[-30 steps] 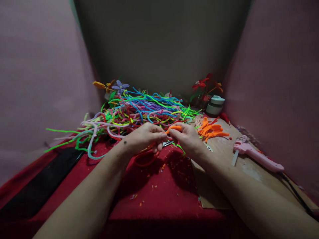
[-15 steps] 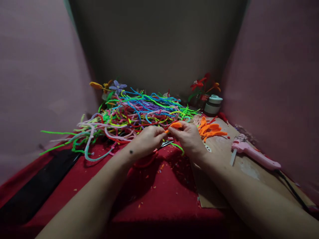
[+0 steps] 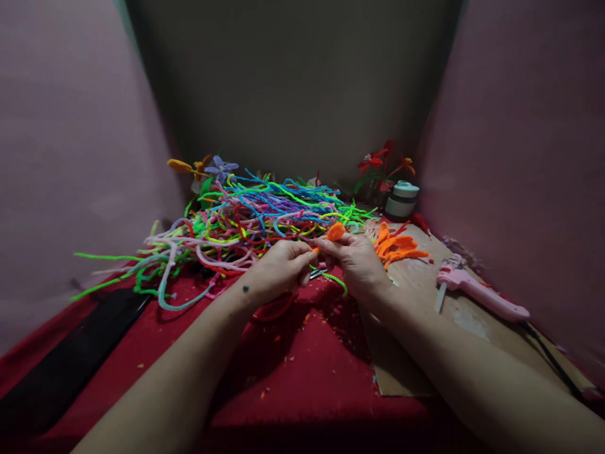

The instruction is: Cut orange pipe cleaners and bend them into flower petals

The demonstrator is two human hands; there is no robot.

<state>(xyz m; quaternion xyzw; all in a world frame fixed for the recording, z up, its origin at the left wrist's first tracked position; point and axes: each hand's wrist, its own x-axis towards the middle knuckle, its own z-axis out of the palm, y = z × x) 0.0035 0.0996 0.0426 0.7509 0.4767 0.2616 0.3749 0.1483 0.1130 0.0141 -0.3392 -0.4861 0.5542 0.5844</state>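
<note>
Both my hands meet above the middle of the red cloth, pinching one orange pipe cleaner petal [image 3: 336,231]. My right hand [image 3: 357,260] is closed on its looped part, which sticks up above the thumb and finger. My left hand [image 3: 283,263] pinches the thin lower end, a small orange bit showing at the fingertips. Under the hands lie scissors with red handles [image 3: 273,310], partly hidden by my left hand. Just right of my right hand, several orange pipe cleaner petals [image 3: 399,244] rest in a pile.
A big tangle of coloured pipe cleaners [image 3: 269,208] fills the back. At right, a pink glue gun [image 3: 482,293] lies on a brown board [image 3: 416,372]. A lidded jar [image 3: 401,200] and red flowers [image 3: 373,161] stand behind. A long black object [image 3: 70,353] lies at left.
The orange loop in my right hand has turned more upright and shows its rounded face. Both hands stay nearly in place; the whole view has shifted slightly.
</note>
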